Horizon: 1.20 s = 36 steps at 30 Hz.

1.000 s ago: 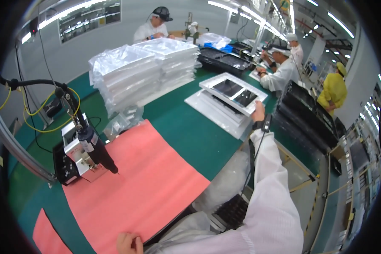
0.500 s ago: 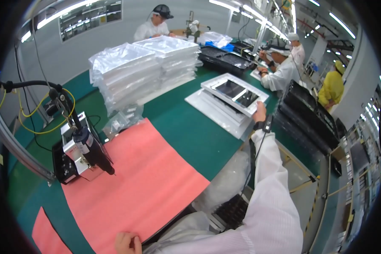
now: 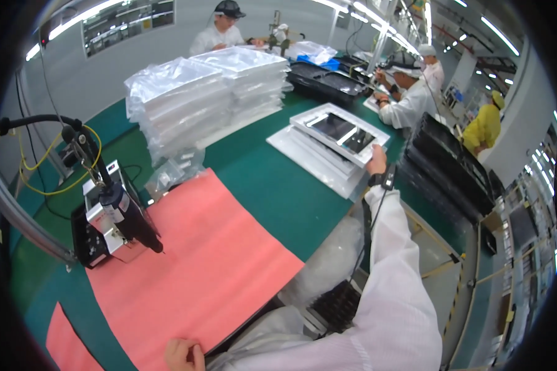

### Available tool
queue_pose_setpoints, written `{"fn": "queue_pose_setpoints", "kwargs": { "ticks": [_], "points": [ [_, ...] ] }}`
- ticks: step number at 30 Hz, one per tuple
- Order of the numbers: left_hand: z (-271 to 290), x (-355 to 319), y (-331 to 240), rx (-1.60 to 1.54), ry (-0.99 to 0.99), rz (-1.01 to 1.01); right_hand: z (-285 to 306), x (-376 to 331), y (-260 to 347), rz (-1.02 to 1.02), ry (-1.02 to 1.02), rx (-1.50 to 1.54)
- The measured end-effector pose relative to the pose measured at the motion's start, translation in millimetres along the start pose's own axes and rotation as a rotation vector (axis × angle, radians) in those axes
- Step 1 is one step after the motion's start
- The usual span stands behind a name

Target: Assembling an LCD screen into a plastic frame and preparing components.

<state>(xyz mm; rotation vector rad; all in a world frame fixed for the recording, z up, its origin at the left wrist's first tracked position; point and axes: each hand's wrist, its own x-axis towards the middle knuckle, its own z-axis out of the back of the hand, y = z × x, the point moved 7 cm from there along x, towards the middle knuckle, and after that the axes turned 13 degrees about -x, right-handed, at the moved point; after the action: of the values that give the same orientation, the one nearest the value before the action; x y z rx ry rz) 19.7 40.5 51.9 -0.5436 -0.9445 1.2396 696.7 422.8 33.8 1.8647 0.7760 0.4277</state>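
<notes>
While the right hand [image 3: 375,162] reaches far out along a white sleeve to the top white tray [image 3: 340,132] of a low stack, its fingers curl over the tray's near corner — a closed grip on the rim. That tray holds dark flat panels and sits on the green desk [image 3: 272,185], to the right of the centre and well apart from the body. The left hand [image 3: 184,354] lies at the lower edge of the view, resting on the near edge of a large pink sheet [image 3: 198,266]; whether its fingers pinch the sheet or only press on it, I cannot tell. The pink sheet spreads across the desk in front of the person. At its left edge stands a small black-and-silver machine [image 3: 114,222] with a dark nozzle pointing down at the sheet, and cables — yellow and black — run up behind it. Behind the sheet rise tall stacks of clear plastic bags [image 3: 198,99]. Black trays [image 3: 452,167] are stacked to the right of the desk. Other people in white coats work at the far end.
</notes>
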Motion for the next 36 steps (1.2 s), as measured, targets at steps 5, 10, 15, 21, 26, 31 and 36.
{"fn": "queue_pose_setpoints", "kwargs": {
  "ticks": [5,10,15,21,26,31,36],
  "points": [
    [-3,-1,2,0.037,0.017,0.003,-1,18,-3,0.016,0.072,0.022],
    [-5,-3,4,0.053,0.019,-0.017,6,27,-4,0.009,0.013,-0.177],
    [-4,-2,4,0.026,0.029,0.009,14,38,-14,-0.131,-0.003,-0.307],
    [-3,-3,3,0.053,0.0,0.017,30,52,-29,-0.14,0.073,-0.489],
    [-2,-5,4,0.084,0.0,0.001,35,47,-32,-0.149,0.058,-0.576],
    [-4,-7,10,0.064,-0.008,0.004,36,39,-33,-0.245,0.129,-0.519],
    [-5,-5,14,0.04,-0.024,-0.028,63,16,-1,-0.221,0.04,-0.631]
  ]
}}
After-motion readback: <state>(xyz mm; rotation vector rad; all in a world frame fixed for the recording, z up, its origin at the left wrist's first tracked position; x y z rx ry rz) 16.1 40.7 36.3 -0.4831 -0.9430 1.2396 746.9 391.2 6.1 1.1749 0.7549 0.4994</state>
